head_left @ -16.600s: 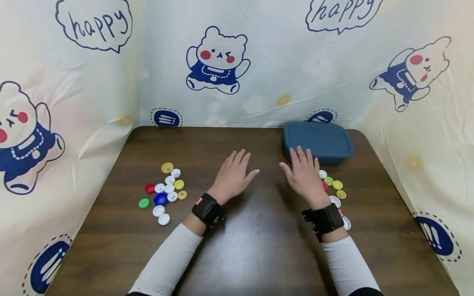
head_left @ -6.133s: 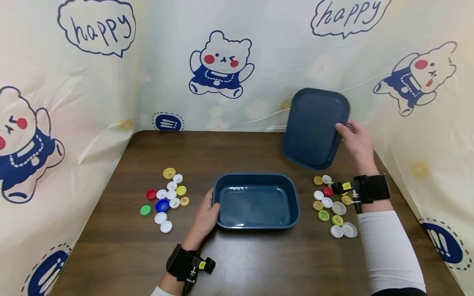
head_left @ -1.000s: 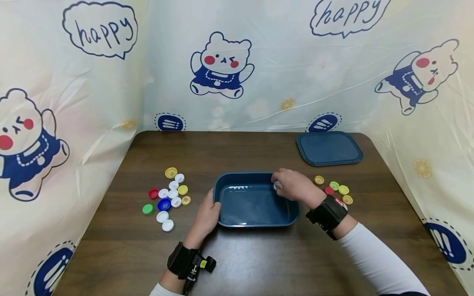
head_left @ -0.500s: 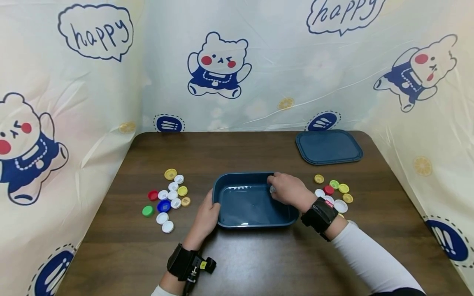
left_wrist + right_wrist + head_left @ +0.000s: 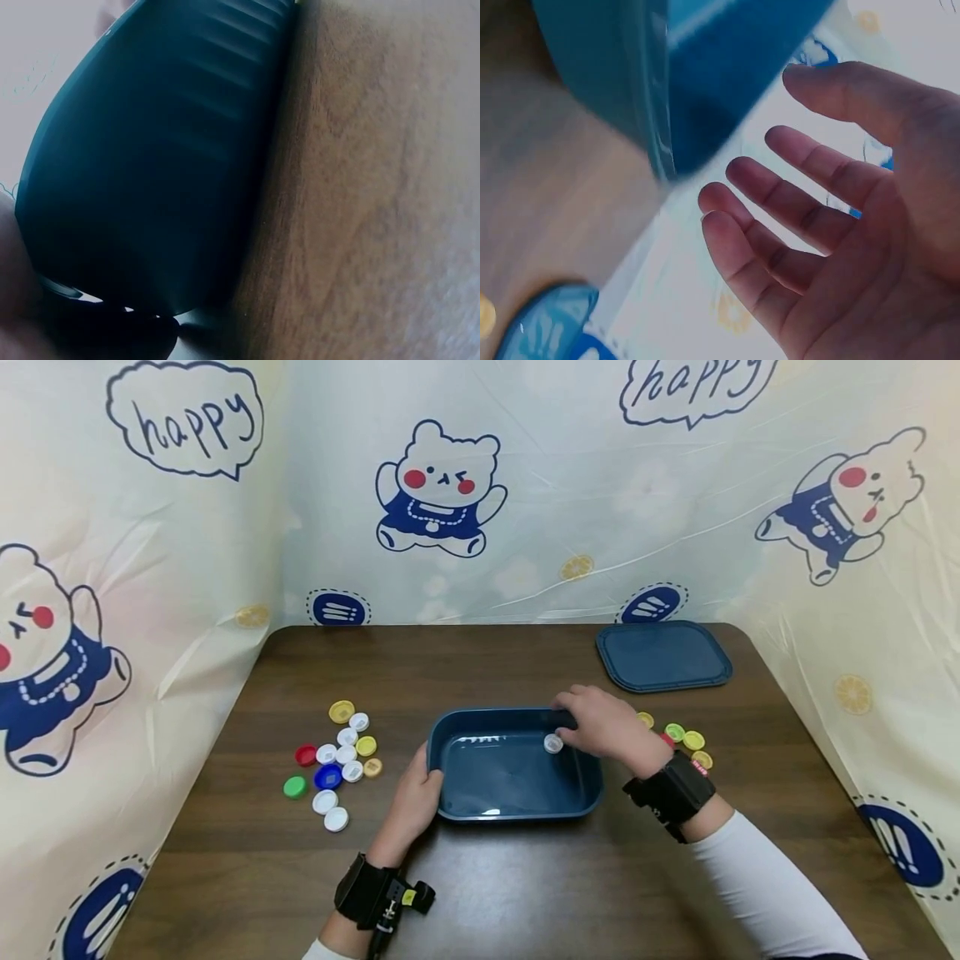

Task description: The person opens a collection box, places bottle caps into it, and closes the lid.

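A dark blue, open rectangular box [image 5: 495, 781] stands in the middle of the table. The left hand [image 5: 415, 793] grips its left wall, thumb at the rim. In the left wrist view the box's outer side [image 5: 150, 142] fills much of the frame. One white bottle cap [image 5: 552, 743] lies inside the box, towards the right. Just above the right rim is the right hand [image 5: 600, 722]. In the right wrist view this hand [image 5: 889, 247] has loosely bent, spread fingers and holds nothing. Its forearm hides part of the bottle caps [image 5: 693, 741] on the right.
The box's blue lid [image 5: 663, 656] lies at the back right of the table [image 5: 525, 893]. On the left several loose caps are scattered, among them a red cap [image 5: 305, 755], a green cap [image 5: 295, 787] and a large blue cap [image 5: 327, 776].
Earlier the closed box stood at the back right; its lid is now off and the box sits mid-table. Within the last half second, the right hand has let go of the white bottle cap.
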`<state>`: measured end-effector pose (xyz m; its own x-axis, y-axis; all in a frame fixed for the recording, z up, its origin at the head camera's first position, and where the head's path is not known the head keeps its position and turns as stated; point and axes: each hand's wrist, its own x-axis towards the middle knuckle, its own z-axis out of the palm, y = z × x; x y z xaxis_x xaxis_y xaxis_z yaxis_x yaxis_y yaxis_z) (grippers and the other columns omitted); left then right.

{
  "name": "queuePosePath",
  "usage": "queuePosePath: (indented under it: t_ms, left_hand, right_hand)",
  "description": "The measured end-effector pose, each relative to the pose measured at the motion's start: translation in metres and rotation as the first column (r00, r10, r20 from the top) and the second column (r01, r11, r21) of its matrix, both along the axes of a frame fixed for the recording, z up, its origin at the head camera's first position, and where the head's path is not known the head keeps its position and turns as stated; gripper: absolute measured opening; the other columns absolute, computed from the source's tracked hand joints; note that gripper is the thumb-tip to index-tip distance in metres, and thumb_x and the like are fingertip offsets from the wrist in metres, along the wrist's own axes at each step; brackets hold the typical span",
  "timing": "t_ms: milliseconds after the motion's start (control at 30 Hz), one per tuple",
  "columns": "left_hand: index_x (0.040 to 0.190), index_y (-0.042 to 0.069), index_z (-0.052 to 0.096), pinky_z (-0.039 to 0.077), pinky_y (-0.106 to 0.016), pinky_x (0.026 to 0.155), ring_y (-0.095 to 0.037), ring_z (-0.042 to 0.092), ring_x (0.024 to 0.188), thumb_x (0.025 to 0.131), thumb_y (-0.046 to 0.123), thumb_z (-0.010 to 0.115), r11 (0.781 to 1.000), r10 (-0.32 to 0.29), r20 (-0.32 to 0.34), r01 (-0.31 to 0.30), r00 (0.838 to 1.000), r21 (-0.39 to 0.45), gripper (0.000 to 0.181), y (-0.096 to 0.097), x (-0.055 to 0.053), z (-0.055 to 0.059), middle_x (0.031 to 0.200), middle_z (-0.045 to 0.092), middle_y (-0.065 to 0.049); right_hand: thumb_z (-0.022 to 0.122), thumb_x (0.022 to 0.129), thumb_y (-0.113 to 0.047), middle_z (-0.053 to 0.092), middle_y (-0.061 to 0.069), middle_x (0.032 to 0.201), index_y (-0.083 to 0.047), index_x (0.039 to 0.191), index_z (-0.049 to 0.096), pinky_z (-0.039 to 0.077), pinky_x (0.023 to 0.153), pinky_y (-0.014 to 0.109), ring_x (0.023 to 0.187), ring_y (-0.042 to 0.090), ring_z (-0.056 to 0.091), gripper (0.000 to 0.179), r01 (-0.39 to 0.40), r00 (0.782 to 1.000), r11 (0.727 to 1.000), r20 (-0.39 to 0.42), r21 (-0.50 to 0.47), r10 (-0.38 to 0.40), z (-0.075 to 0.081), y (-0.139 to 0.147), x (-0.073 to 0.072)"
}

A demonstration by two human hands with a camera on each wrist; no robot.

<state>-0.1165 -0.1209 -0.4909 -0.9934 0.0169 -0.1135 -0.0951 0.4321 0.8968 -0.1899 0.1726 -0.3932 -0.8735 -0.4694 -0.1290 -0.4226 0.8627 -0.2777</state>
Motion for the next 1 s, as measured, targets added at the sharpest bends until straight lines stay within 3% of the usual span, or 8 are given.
queuePosePath:
  t_ms: [133,267,633,1000]
  left_hand:
    - [0.158,0.004,0.029,0.031,-0.057,0.116,-0.034,0.035,0.145,0.098,0.006,0.038,1.000,0.003,-0.001,-0.003,1.000,-0.002,0.061,0.000,0.000,0.001,0.159,0.037,-0.020]
    - [0.158,0.003,0.029,0.030,-0.057,0.116,-0.035,0.034,0.145,0.098,0.006,0.037,1.000,0.003,0.000,-0.003,1.000,0.000,0.061,0.000,0.000,0.000,0.159,0.036,-0.020]
    - [0.158,0.003,0.028,0.031,-0.058,0.115,-0.035,0.036,0.144,0.098,0.005,0.038,1.000,0.002,0.007,-0.002,1.000,-0.007,0.061,-0.001,0.000,0.003,0.159,0.037,-0.020]
    - [0.158,0.002,0.028,0.032,-0.059,0.114,-0.036,0.037,0.143,0.098,0.005,0.037,1.000,0.006,0.031,-0.006,1.000,0.003,0.060,0.000,0.001,0.002,0.159,0.036,-0.021]
  right_hand:
    - [0.073,0.093,-0.024,0.063,0.016,0.128,-0.007,0.131,0.065,0.053,0.090,0.050,0.112,0.032,0.061,0.043,0.062,0.998,0.997,0.006,-0.034,-0.062,0.010,0.022,-0.009]
    - [0.071,0.093,-0.024,0.059,0.020,0.133,-0.005,0.135,0.062,0.050,0.095,0.056,0.121,0.038,0.057,0.046,0.142,0.990,0.990,0.025,-0.018,-0.141,0.008,0.046,-0.018]
    - [0.068,0.094,-0.021,0.056,0.027,0.133,0.002,0.134,0.060,0.046,0.099,0.060,0.123,0.044,0.052,0.047,0.216,0.971,0.975,0.090,0.046,-0.220,-0.022,0.091,-0.031]
    - [0.069,0.092,-0.025,0.059,0.027,0.130,0.001,0.128,0.064,0.048,0.095,0.060,0.120,0.044,0.054,0.044,0.232,0.956,0.970,0.168,0.072,-0.241,-0.044,0.109,-0.037]
